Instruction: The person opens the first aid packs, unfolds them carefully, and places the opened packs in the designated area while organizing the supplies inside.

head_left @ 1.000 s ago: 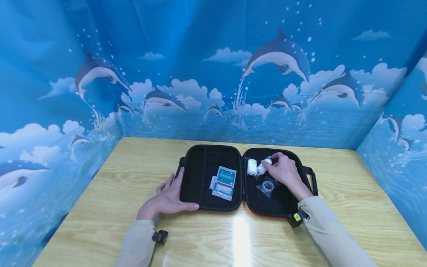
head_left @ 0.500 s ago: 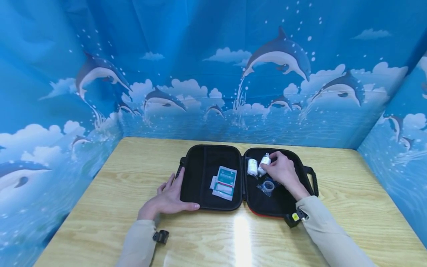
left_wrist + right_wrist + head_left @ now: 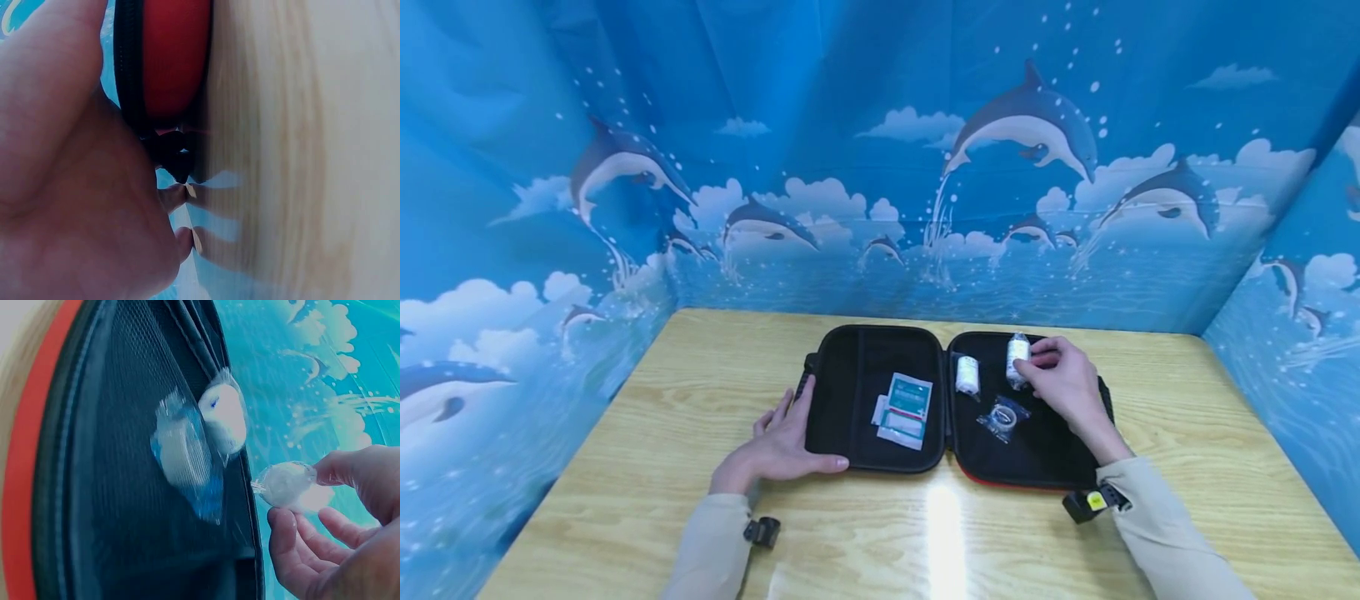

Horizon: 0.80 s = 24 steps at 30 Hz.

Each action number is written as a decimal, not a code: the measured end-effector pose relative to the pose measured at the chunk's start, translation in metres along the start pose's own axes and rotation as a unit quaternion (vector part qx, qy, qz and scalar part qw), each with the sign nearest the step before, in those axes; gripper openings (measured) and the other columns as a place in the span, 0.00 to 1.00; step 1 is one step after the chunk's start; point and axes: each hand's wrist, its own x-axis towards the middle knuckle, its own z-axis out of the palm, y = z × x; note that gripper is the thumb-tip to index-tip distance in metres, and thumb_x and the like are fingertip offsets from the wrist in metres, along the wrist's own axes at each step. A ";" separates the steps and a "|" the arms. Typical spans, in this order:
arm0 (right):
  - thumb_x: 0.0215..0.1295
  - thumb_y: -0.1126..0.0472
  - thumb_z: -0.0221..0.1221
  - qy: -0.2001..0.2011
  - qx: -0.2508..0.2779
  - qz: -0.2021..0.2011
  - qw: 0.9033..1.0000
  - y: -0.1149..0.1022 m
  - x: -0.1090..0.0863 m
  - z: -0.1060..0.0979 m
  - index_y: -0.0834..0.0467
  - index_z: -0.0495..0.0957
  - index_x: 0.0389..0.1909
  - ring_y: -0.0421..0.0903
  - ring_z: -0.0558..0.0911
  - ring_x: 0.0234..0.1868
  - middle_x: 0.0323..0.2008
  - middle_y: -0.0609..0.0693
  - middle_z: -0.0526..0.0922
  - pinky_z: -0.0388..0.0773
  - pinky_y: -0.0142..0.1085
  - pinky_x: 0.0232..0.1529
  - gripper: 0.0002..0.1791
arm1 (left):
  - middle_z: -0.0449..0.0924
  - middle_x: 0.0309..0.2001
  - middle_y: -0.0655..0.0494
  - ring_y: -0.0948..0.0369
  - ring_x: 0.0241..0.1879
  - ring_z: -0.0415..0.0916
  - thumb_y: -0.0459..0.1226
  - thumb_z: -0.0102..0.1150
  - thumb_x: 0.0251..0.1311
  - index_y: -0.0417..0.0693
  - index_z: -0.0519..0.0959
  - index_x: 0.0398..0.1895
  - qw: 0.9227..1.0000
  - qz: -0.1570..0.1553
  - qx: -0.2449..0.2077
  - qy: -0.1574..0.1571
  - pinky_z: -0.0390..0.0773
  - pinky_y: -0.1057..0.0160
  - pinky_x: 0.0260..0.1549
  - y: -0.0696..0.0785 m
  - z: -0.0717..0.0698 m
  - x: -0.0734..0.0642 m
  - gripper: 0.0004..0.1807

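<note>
My right hand (image 3: 1063,379) pinches a white bandage roll (image 3: 1018,360) in clear wrap between thumb and fingers, above the right half of an open black zip case (image 3: 1045,454). In the right wrist view this wrapped roll (image 3: 290,484) is seen end-on. A second wrapped bandage roll (image 3: 967,376) lies near the case's hinge. Below it is a roll of tape (image 3: 1002,417) in clear and blue wrap. My left hand (image 3: 782,442) rests at the case's left half, fingers spread along its side and thumb at the front edge.
Green-and-white sachets (image 3: 906,408) lie in the left half of the case. The case's outside is red (image 3: 175,59) in the left wrist view. It lies on a wooden table (image 3: 850,533), with a dolphin-print curtain (image 3: 880,167) behind and at both sides.
My right hand has lifted the bandage roll away from the other one and moved it right, turning it more upright. The tape roll is now uncovered. My left hand stays in place.
</note>
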 end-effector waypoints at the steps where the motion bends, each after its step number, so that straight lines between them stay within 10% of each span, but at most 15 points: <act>1: 0.66 0.53 0.65 0.002 0.000 0.001 1.000 0.002 0.000 -0.002 0.62 0.75 0.57 0.45 0.86 0.32 0.51 0.65 0.85 0.84 0.33 0.30 0.24 | 0.33 0.85 0.45 0.42 0.83 0.28 0.69 0.70 0.46 0.55 0.25 0.83 1.000 0.000 0.000 0.000 0.39 0.32 0.74 0.000 0.000 0.000 0.77; 24: 0.65 0.55 0.66 0.025 -0.143 -0.028 0.989 0.040 0.005 -0.030 0.65 0.79 0.50 0.61 0.86 0.41 0.43 0.67 0.88 0.76 0.35 0.30 0.20 | 0.35 0.85 0.45 0.42 0.83 0.29 0.69 0.70 0.46 0.55 0.25 0.83 1.000 0.002 0.002 0.003 0.40 0.32 0.74 0.000 0.000 0.000 0.77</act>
